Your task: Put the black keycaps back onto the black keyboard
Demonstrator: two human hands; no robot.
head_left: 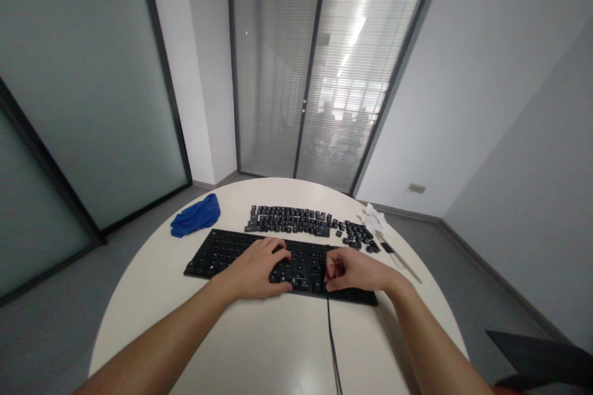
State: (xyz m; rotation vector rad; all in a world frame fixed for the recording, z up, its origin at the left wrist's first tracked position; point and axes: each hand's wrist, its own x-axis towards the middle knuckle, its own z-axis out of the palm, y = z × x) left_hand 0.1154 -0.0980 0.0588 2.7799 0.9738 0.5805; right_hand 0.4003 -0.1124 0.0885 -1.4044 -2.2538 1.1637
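Keycaps are marked — too small to read.

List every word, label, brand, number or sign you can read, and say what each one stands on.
No text can be read with certainty.
Keyboard: pale marks, too small and blurred to read.
Loose keys: pale marks, also too small and blurred.

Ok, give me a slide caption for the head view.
Left hand and right hand at a black keyboard, with loose keycaps beyond it and a blue cloth on the pale table.
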